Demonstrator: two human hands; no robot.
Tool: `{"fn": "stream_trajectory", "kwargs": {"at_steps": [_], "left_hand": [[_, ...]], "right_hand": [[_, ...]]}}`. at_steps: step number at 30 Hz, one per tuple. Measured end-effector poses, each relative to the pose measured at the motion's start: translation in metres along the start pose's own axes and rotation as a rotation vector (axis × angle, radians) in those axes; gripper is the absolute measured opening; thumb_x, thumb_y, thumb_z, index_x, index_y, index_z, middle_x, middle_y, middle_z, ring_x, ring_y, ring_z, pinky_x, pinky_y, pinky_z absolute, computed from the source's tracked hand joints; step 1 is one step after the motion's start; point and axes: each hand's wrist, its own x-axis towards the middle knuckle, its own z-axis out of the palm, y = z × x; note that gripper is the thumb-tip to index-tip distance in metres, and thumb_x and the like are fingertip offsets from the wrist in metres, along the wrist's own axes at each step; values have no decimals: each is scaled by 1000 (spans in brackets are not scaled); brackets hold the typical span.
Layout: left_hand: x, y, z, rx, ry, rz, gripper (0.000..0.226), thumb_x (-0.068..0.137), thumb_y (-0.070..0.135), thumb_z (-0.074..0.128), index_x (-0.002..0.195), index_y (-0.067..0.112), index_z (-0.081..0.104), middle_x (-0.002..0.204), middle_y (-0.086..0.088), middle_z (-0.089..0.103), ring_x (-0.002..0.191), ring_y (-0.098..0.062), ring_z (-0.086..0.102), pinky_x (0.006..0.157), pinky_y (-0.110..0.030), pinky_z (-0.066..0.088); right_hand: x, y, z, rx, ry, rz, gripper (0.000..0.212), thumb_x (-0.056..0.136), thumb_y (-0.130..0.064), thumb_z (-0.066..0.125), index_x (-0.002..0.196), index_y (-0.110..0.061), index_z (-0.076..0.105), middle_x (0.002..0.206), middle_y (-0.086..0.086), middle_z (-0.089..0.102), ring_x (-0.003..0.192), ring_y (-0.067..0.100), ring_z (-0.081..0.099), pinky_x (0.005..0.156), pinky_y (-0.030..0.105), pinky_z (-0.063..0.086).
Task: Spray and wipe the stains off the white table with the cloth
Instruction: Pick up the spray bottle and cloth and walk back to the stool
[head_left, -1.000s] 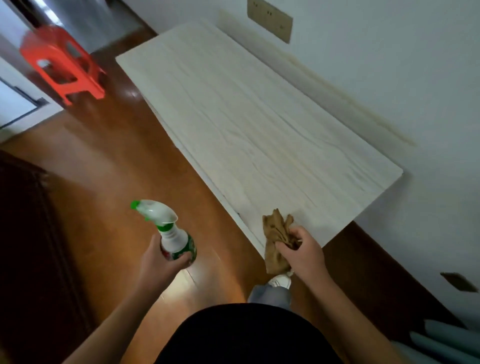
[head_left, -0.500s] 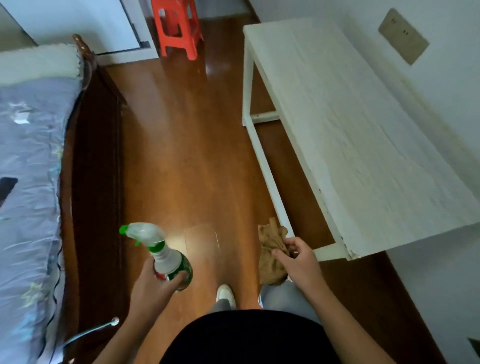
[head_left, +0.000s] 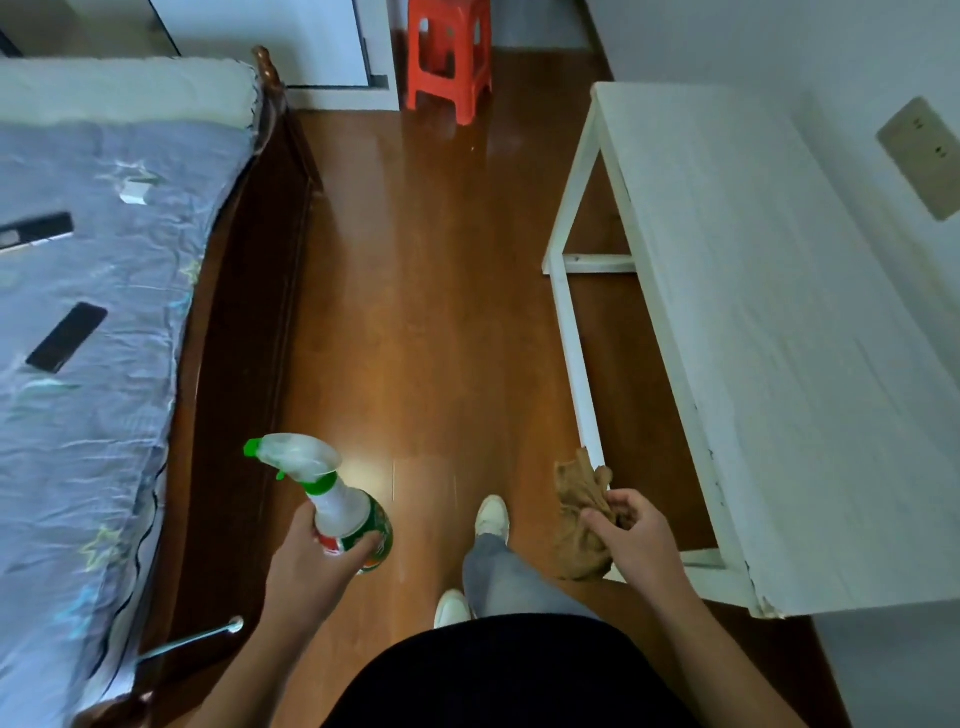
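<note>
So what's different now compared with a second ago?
The view has swung away from the white table, which now lies off to the right, with the bed in sight. The right hand and brown cloth have come off the table edge and hang over the floor. The left hand still holds the spray bottle; neither grip changed.

Red stool (head_left: 448, 57) beyond the bed (head_left: 93, 322) (phone (head_left: 66, 338) lying on it).

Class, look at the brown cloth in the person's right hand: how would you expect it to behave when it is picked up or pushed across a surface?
The cloth is probably floppy: it hangs bunched and creased from the right hand. It seems light, held by a loose grip. It would likely crumple when pushed.
</note>
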Motion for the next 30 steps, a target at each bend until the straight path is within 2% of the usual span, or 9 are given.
{"fn": "stream_trajectory", "kwargs": {"at_steps": [4, 9, 12, 14, 17, 19, 24, 27, 30], "left_hand": [[45, 16, -2, 42, -9, 3, 66, 73, 46, 86, 123, 25, 49, 105, 9, 63, 96, -15, 63, 79, -34, 49], [96, 37, -15, 24, 76, -65, 71, 74, 43, 86, 130, 20, 51, 110, 4, 65, 99, -18, 64, 85, -38, 53], [118, 46, -30, -9, 153, -95, 67, 73, 41, 87, 126, 21, 52, 103, 7, 66, 92, -11, 64, 72, -27, 50], [130, 48, -44, -41, 182, -126, 65, 73, 39, 87, 125, 22, 52, 101, 9, 66, 92, -11, 65, 69, -24, 47], [156, 50, -64, -57, 224, -154, 63, 72, 35, 88, 124, 21, 55, 102, 7, 68, 93, -13, 66, 71, -27, 50], [182, 55, -77, -52, 254, -142, 61, 72, 31, 89, 122, 20, 57, 100, 5, 68, 92, -15, 67, 73, -31, 51], [263, 70, -108, -58, 233, -129, 67, 72, 36, 88, 127, 17, 54, 105, 3, 68, 93, -15, 66, 76, -34, 52], [314, 93, -120, -66, 187, -107, 69, 71, 41, 89, 127, 20, 55, 107, 2, 69, 97, -19, 67, 85, -44, 57], [367, 124, -130, -30, 122, -47, 69, 70, 43, 89, 126, 23, 54, 107, 5, 69, 97, -17, 67, 88, -44, 56]], "right_hand": [[44, -25, 1, 17, -3, 16, 36, 87, -38, 75, 117, -22, 61, 114, -2, 63, 105, 18, 61, 86, 36, 57], [101, -86, 13, 14, -71, -68, 29, 86, -38, 76, 109, -28, 61, 103, -12, 63, 101, 13, 63, 85, 34, 58], [134, -135, 29, -18, -141, -145, 29, 84, -40, 77, 107, -28, 63, 103, -9, 66, 98, 12, 64, 82, 33, 59], [152, -171, 43, -50, -191, -196, 29, 84, -42, 76, 106, -28, 64, 103, -9, 67, 95, 8, 64, 77, 28, 57], [179, -222, 67, -49, -232, -272, 23, 83, -41, 77, 99, -31, 64, 96, -11, 68, 87, 4, 64, 64, 15, 50], [197, -253, 85, -52, -248, -302, 22, 82, -39, 79, 98, -30, 65, 94, -12, 68, 86, 4, 65, 60, 11, 48], [242, -314, 118, -85, -239, -306, 24, 83, -39, 78, 101, -29, 64, 98, -11, 67, 90, 5, 64, 65, 16, 47], [264, -335, 125, -60, -168, -258, 20, 83, -36, 79, 94, -32, 63, 96, -9, 68, 90, 7, 64, 69, 23, 52], [284, -349, 124, -35, -99, -212, 21, 84, -33, 79, 96, -33, 62, 99, -10, 68, 91, 5, 63, 72, 22, 52]]}}
